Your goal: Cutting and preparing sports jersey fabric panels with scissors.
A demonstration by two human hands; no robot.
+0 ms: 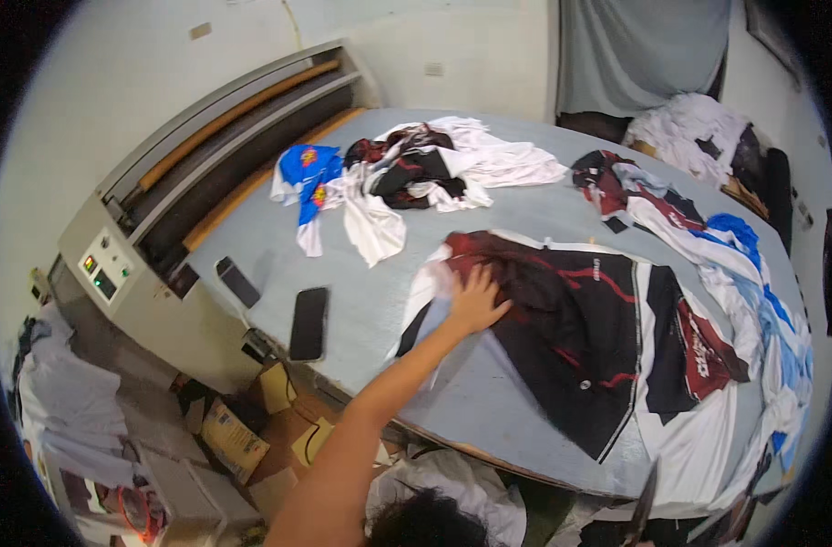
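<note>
My left hand (477, 301) lies flat with fingers spread on a black and dark red printed fabric piece (571, 319). This piece has white edges and is spread over the grey-blue table (361, 219). A smaller black and dark red panel on white fabric (698, 351) lies along its right side. Under and beside my left wrist, more white and dark fabric shows. No part of my right hand can be seen. Near the front table edge, a pointed dark metal blade (647, 501) stands up; what holds it is hidden.
Two phones (309, 324) rest at the table's left edge. A roller machine (234, 155) borders the table at the back left. Piles of printed and white cloth (416, 173) lie at the back. Blue and white cloth (753, 283) hangs over the right edge. Boxes (234, 440) stand below left.
</note>
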